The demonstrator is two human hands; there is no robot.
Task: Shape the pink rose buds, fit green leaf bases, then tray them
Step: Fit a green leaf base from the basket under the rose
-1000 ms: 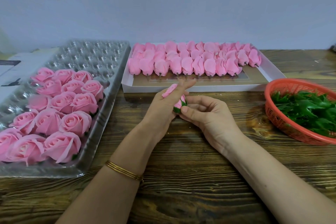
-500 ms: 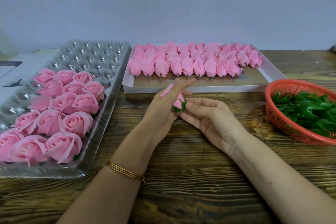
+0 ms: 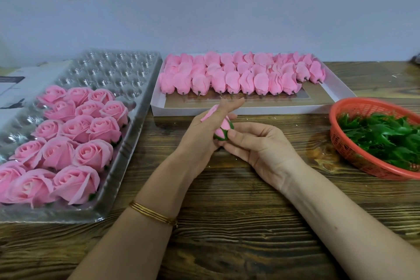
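Observation:
A pink rose bud (image 3: 223, 127) with a green leaf base (image 3: 221, 136) on its lower end sits between both hands over the table's middle. My left hand (image 3: 204, 134) holds the bud, index finger stretched out, one petal sticking out behind it. My right hand (image 3: 256, 145) pinches the leaf base from the right with thumb and fingers. The clear plastic tray (image 3: 127, 143) at left holds several opened pink roses (image 3: 75, 134) in its near half. A white box (image 3: 336, 91) at the back holds rows of closed pink buds (image 3: 241, 75).
A red plastic basket (image 3: 341, 143) of green leaf bases (image 3: 381, 136) stands at the right edge. A grey-white carton (image 3: 25, 79) lies behind the tray at far left. The tray's far cells (image 3: 118, 68) hold nothing. Wooden tabletop (image 3: 227, 223) lies under my forearms.
The bud has turned a little between my fingers, and the leaf base sits further round the bud's lower end. Both hands stayed in about the same spot.

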